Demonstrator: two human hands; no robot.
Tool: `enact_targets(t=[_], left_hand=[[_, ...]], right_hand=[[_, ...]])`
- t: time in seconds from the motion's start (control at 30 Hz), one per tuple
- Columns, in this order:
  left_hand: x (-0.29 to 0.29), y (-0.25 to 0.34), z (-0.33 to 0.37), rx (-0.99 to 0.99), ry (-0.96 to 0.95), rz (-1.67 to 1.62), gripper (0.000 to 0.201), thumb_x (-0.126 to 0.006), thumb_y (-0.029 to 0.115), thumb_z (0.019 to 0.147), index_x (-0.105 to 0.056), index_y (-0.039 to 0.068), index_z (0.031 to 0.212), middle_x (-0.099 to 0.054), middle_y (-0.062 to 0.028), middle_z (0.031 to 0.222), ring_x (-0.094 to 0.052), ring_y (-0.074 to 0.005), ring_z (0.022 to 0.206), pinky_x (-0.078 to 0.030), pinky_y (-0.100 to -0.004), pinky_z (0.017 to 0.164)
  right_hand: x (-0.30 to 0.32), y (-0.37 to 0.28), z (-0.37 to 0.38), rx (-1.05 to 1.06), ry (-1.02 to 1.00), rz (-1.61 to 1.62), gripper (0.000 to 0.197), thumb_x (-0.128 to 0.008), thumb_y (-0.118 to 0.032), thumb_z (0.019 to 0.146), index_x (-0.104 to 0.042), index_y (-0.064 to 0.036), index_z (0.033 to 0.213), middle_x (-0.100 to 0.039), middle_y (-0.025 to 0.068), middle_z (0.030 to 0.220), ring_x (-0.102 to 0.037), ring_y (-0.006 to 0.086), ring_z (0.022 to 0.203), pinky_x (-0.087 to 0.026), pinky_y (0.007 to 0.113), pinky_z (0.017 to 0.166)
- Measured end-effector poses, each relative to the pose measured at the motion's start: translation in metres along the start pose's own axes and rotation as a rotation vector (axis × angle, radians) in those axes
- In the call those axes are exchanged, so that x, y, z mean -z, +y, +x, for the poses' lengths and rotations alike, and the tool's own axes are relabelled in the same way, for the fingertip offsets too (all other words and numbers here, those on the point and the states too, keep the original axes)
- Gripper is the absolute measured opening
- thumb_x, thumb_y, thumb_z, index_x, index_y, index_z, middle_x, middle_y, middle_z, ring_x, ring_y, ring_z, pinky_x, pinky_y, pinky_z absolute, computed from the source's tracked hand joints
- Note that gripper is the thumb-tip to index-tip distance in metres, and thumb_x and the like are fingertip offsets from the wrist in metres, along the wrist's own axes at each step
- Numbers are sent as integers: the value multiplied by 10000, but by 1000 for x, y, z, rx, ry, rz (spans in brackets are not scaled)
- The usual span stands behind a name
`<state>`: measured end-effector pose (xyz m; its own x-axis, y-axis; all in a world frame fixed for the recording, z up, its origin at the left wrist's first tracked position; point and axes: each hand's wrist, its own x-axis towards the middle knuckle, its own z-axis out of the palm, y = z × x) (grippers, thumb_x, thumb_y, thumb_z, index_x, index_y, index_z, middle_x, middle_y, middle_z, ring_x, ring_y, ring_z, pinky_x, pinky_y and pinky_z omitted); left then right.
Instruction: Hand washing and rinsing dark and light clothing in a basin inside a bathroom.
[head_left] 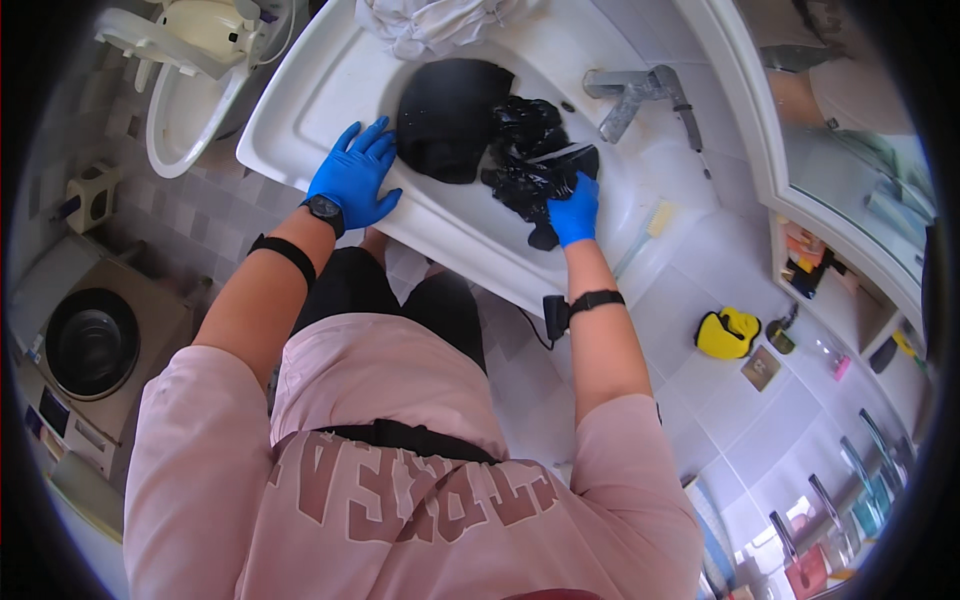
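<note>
My left hand, in a blue glove, lies with fingers spread on the front rim of the white washbasin. It holds nothing. On the right side of the bowl, my gloved right hand is closed on a crumpled, shiny black cloth that looks wet. Part of its fingers is hidden by the glove's back and the folds. Beside the cloth, a smooth black piece with a rounded edge covers the bowl's left part; its material I cannot make out.
A grey faucet stands at the basin's back right, near a brush. Pale fabric is heaped on the far rim. A mirror cabinet borders the right. Leftward are a toilet and a washing machine.
</note>
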<state>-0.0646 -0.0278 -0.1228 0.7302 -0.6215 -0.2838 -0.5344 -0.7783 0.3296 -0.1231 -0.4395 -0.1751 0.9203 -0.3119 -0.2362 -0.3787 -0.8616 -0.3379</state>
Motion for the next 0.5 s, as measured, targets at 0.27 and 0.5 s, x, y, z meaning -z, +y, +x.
enact_targets(t=[0.27, 0.5], left_hand=[[7, 0, -9, 20, -13, 8, 674, -584, 421, 866, -543, -25, 1370, -468, -161, 1493, -248, -308, 1499, -173, -484, 1236], [7, -1, -12, 14, -1, 25, 660, -571, 430, 880, -553, -20, 1363, -472, -162, 1490, -256, -315, 1495, -180, -488, 1233]], right_hand=[[104, 32, -42, -28, 15, 368, 538, -729, 4, 720, -612, -8, 1244, -650, 183, 1176, -645, 323, 1094, -498, 385, 986], [178, -11, -62, -145, 38, 604, 499, -628, 114, 770, -616, 37, 1263, -689, 118, 1174, -652, 206, 1068, -506, 333, 977]])
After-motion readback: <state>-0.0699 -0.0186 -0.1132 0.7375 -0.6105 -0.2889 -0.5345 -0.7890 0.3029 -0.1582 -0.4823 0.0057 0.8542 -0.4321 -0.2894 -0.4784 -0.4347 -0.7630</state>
